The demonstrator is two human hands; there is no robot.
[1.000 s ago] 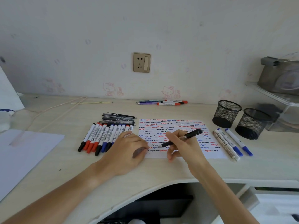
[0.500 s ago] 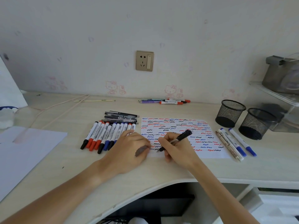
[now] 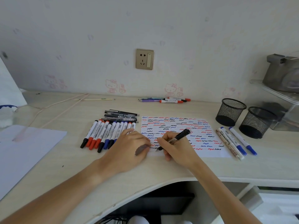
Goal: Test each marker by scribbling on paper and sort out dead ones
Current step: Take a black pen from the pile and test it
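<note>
Head view. We find the right hand (image 3: 176,148) gripping a black pen (image 3: 175,139), fingers curled round the barrel, the tip down on the lower left part of the paper (image 3: 210,152), the capped end tilted up and to the right. The sheet lies flat on the desk (image 3: 161,167) and carries rows of short red, blue and black squiggles over most of its surface.

The left hand (image 3: 129,147) rests palm down at the sheet's left edge, fingers loosely bent. We note a small dark object (image 3: 141,149) under the thumb; we cannot tell what it is, nor whether the hand truly grasps it.

Just left of the sheet we record a row of white-barrelled markers (image 3: 106,135) with black, red and blue caps, laid side by side and touching. Behind that row, a few dark pens (image 3: 121,116) lie crosswise. Right of the sheet, three pens with blue caps and a patterned one (image 3: 234,141) lie parallel, near but apart from the paper.

Two black mesh cups (image 3: 230,111) stand upright at the right, close together. Further pens, red-capped and purple (image 3: 165,100), lie along the wall below a socket (image 3: 144,59). A blank white sheet (image 3: 24,151) lies at far left.
</note>
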